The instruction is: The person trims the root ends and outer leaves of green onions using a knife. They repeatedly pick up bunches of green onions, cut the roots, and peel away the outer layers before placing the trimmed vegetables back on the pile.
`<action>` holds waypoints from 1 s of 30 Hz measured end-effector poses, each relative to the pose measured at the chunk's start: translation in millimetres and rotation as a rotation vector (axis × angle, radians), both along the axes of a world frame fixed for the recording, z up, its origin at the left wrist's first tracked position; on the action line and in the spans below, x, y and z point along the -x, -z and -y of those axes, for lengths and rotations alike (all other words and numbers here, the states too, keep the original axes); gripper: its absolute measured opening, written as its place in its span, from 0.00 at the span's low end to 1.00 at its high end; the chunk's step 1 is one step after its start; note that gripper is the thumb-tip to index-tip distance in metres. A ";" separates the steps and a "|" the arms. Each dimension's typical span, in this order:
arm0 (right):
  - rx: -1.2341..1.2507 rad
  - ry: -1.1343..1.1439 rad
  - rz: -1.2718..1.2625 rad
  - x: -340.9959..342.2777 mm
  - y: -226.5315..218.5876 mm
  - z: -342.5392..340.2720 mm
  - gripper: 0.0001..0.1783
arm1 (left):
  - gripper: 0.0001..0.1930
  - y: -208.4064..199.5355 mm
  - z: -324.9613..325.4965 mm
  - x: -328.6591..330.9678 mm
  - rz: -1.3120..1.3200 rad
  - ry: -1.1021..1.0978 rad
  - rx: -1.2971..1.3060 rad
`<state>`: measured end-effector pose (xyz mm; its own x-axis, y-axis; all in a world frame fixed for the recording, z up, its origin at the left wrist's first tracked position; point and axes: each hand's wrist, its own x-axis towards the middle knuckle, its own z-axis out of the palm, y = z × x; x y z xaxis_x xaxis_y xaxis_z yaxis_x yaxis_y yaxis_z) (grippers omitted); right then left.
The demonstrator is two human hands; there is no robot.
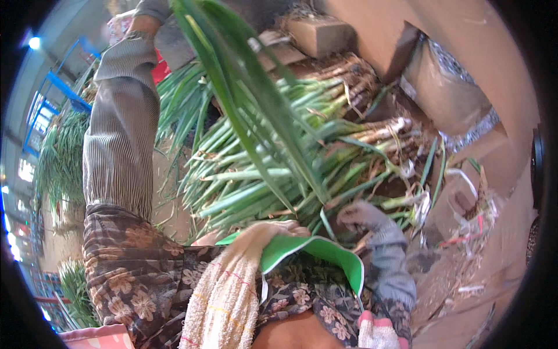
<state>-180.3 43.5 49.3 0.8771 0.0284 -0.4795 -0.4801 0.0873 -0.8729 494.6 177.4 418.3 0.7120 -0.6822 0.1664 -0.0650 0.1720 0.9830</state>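
My left arm, in a striped sleeve, reaches up the left side to the top edge. Only the wrist and part of the grey-covered left hand [153, 9] show; its fingers are hidden. Long green onion leaves [244, 93] hang from the top edge beside that hand, tips downward and partly blurred. Whether the hand holds them is unclear. My right hand [365, 216], in a grey glove, is curled low beside a heap of green onions [250, 168]. What its blurred fingers hold cannot be made out. The heap's roots and soil-covered white ends point right.
A cardboard box [322, 36] stands behind the heap. Loose leaf scraps and peelings [465, 232] litter the brown surface at right. More green onions [61, 157] stand bundled at far left. A beige towel [224, 291] and green apron edge [314, 251] hang near my chest.
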 end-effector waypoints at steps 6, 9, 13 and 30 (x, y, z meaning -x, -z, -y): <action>0.170 1.059 0.146 59.1 65.9 59.8 0.14 | 0.13 -12.2 -35.9 -78.8 0.539 -0.157 -0.370; -0.001 1.151 0.076 25.5 68.3 64.6 0.13 | 0.14 11.8 -42.8 -97.0 0.871 -0.367 -0.748; 0.117 1.209 -0.028 2.3 58.7 49.5 0.14 | 0.13 137.0 58.6 -117.8 1.389 -0.215 -1.152; 0.490 1.436 -0.545 80.5 137.0 -97.2 0.22 | 0.41 403.7 250.9 -43.3 1.354 -0.043 -0.685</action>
<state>-260.8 140.7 -87.7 -0.2267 -0.8672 -0.4433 -0.4990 0.4943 -0.7118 537.8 -73.5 14.6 0.3083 -0.8802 0.3608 -0.9500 -0.3049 0.0678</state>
